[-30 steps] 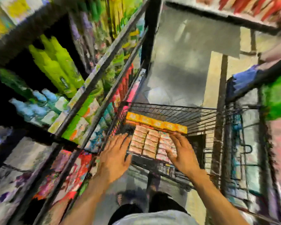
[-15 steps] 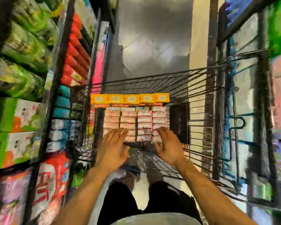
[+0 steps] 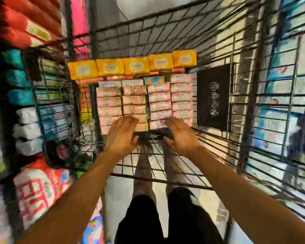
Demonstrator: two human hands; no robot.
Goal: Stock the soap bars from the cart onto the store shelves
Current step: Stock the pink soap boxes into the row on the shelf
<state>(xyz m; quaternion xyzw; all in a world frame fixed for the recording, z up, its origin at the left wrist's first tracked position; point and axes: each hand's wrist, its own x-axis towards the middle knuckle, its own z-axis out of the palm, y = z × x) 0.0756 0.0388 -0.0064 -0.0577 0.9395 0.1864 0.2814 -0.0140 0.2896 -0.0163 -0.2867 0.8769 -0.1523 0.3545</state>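
A black wire cart (image 3: 167,29) fills the middle of the view. Inside it lie several rows of pink soap bars (image 3: 134,99), with a row of yellow-wrapped bars (image 3: 132,66) along the far edge. My left hand (image 3: 121,136) and my right hand (image 3: 180,136) reach down side by side over the nearest pink bars. Both have their fingers stretched forward, tips at the closest row. The view is blurred, so whether the fingertips touch the bars cannot be told. Neither hand holds anything.
Store shelves on the left carry red boxes (image 3: 25,23), teal packs (image 3: 16,78), white packs (image 3: 27,115) and a red-and-white bag (image 3: 40,189). A black card (image 3: 213,97) stands in the cart to the right of the soap. More stocked shelving (image 3: 280,103) runs along the right.
My view has swung from the left shelves down onto the cart and come closer. Both hands have stayed over the near pink bars, fingers still stretched out.
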